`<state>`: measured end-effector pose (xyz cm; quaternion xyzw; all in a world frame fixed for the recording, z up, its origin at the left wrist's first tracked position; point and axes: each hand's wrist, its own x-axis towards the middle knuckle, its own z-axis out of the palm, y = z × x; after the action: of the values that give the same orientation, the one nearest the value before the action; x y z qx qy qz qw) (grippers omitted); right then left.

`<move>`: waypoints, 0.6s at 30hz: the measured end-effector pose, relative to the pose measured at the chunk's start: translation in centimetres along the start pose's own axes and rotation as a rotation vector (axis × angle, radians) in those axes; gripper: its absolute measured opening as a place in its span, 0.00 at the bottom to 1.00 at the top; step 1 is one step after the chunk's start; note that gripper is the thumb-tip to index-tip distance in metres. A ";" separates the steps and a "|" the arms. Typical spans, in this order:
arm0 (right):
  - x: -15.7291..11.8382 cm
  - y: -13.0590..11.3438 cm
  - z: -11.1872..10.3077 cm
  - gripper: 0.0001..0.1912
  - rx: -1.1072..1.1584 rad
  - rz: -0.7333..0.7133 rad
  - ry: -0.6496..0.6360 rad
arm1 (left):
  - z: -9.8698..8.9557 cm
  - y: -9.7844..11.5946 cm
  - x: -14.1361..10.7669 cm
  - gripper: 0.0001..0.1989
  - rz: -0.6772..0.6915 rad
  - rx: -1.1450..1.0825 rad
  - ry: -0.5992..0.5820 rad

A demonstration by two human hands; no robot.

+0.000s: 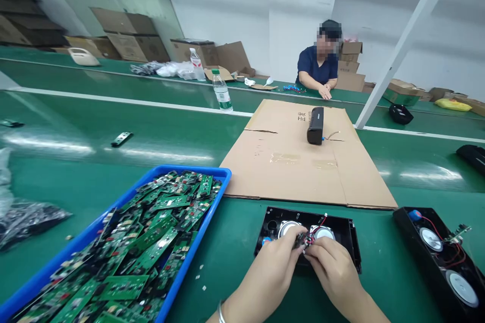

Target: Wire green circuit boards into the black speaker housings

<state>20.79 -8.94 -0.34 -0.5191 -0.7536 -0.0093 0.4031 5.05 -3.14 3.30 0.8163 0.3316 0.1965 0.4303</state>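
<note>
A black speaker housing (346, 239) lies open in front of me on the green table, with two round speaker drivers (324, 232) inside. Above it, my left hand (271, 262) is closed, pinching a small circuit board (300, 239) that my fingers mostly cover. My right hand (335, 265) meets it from the other side, its fingertips pinched on thin red and black wires (316, 230) at the board. The exact contact point is hidden. A blue part (267, 240) shows at the housing's left end, beside my left hand.
A blue tray (202, 234) heaped with green circuit boards stands at left. Another open speaker housing (405, 227) lies at right. Beyond is a cardboard sheet (288, 181) carrying a black speaker (316, 126). A bottle (222, 92) stands farther back. A co-worker (318, 65) sits across the line.
</note>
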 end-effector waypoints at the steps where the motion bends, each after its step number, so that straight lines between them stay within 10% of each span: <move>1: -0.1 0.0 0.1 0.10 -0.011 0.005 0.003 | 0.0 0.1 -0.1 0.15 0.026 0.023 -0.007; 18: -0.6 0.4 0.0 0.08 0.067 0.253 -0.151 | 0.5 0.0 0.2 0.14 0.138 -0.023 0.073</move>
<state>21.26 -9.25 -0.89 -0.5956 -0.7101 0.1058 0.3604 5.50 -3.32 3.07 0.8244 0.2879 0.2591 0.4128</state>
